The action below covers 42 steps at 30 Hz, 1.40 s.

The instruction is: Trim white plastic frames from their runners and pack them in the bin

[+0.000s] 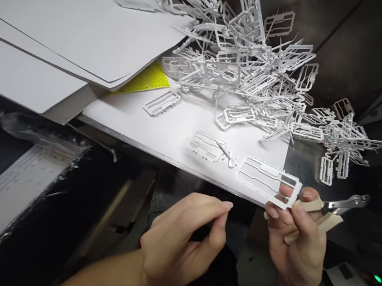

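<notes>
Facing a dark worktop (300, 162), with a stack of white boards (70, 21) taking up its left end. Has a white sheet (186, 123) beneath the work, reaching to the near edge, perhaps laid down as a pale, smooth ground. Has a heap of white plastic frames (267, 71) toward the far edge, trailing off to the right and overlapping a corner of the stack, likely set back there to be within reach while leaving the near edge to the hands.

Holds the left hand (182, 239) just in front of the near edge, thumb and forefinger tips brought together with nothing visible between; cannot tell about anything tiny in the pinch. Raises the right hand (300, 247) by the sheet's near right corner, doing double duty. Carries cream-handled nippers (331, 221) across that palm, head pointing right, probably tucked so to free thumb and fingers. Pinches a held frame (295, 193) by its right end, over the sheet, seemingly to leave most of it uncovered. Can see a second frame (206, 146) past its left end, a lone frame (161, 103) nearer the stack and, smallest, a curled runner (232, 164) between the first two; cannot tell whether joined or merely lined up.
</notes>
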Each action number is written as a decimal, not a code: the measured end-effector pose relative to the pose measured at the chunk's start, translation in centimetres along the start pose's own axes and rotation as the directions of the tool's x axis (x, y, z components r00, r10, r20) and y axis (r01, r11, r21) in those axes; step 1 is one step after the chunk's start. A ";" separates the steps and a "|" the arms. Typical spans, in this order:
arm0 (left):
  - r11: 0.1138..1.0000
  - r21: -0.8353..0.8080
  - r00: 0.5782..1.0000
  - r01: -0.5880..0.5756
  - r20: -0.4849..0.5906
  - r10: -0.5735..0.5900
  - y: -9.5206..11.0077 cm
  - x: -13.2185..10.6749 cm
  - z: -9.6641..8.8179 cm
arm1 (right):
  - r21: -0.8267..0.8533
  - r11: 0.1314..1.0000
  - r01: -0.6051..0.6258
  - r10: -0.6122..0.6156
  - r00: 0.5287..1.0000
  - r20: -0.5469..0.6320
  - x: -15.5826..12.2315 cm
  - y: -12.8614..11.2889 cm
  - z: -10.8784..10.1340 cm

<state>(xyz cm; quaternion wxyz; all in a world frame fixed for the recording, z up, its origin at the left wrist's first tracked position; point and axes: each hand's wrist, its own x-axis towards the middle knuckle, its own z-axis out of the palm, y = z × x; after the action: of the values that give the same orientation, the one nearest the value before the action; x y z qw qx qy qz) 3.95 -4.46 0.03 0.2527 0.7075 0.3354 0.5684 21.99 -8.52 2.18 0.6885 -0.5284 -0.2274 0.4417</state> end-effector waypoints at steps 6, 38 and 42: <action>0.968 0.169 0.977 -0.185 0.138 0.163 -0.1 0.8 0.0 | -0.113 0.993 0.035 -0.024 0.995 0.101 -0.8 0.0 1.4; 0.416 -0.543 0.607 0.730 0.234 -0.759 -3.1 -0.1 -1.3 | -0.845 0.528 -0.084 0.533 0.807 0.253 -2.7 -0.3 -2.6; 0.406 -0.517 0.604 0.754 0.303 -0.737 -2.9 -0.4 0.2 | -0.850 0.525 -0.037 0.543 0.784 0.301 -1.5 -0.3 -3.6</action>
<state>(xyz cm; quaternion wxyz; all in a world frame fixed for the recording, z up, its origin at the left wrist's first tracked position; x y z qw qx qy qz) 3.59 -2.87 -2.37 0.6921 0.3719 0.4132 0.4604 24.16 -11.71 1.45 0.1890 -0.6674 -0.4879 0.5298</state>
